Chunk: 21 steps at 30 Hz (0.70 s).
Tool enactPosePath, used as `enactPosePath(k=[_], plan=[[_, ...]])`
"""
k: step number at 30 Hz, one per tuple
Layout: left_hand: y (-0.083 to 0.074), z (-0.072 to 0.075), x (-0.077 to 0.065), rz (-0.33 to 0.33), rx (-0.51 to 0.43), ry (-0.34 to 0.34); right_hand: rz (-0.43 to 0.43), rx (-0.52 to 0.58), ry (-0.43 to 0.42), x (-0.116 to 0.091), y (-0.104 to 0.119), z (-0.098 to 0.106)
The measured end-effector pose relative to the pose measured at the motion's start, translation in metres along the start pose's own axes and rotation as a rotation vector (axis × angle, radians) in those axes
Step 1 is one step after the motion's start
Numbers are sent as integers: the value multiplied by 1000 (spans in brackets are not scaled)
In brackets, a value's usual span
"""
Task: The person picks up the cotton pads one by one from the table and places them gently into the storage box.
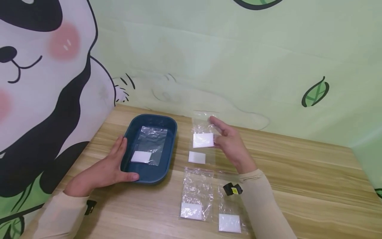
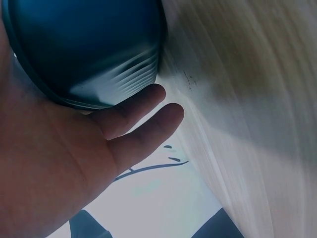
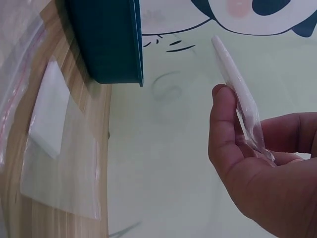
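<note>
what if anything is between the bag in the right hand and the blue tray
Nothing visible but the rim of the blue tray: the held bag is to its right, and the left hand is at the tray's left side.

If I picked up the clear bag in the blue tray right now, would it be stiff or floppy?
The clear bag would probably flop, since its film looks thin and creased. The flat, straight-edged white piece at one end may keep that part stiffer. Probably light too, being mostly film.

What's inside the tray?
The tray holds one clear bag with a white piece in it. The piece hides the tray floor beneath, so that spot can't be seen.
</note>
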<state>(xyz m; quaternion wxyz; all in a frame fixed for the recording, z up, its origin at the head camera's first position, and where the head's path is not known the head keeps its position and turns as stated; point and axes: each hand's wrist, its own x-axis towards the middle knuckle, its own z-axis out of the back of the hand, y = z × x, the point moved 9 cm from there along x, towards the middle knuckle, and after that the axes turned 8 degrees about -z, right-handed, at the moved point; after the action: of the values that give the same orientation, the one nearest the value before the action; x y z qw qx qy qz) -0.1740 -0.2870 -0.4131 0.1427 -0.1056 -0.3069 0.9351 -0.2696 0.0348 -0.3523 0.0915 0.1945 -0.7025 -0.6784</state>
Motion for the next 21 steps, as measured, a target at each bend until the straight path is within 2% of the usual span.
enactPosePath(k=[10,16,21], plan=[[0,0,0,3,1,5,4,-19,10,12,2,-29],[0,0,0,4,4,6,-8,6,43,22,-6,-55],[0,0,0,10,5,7,-38,29,31,30,-16,-77]])
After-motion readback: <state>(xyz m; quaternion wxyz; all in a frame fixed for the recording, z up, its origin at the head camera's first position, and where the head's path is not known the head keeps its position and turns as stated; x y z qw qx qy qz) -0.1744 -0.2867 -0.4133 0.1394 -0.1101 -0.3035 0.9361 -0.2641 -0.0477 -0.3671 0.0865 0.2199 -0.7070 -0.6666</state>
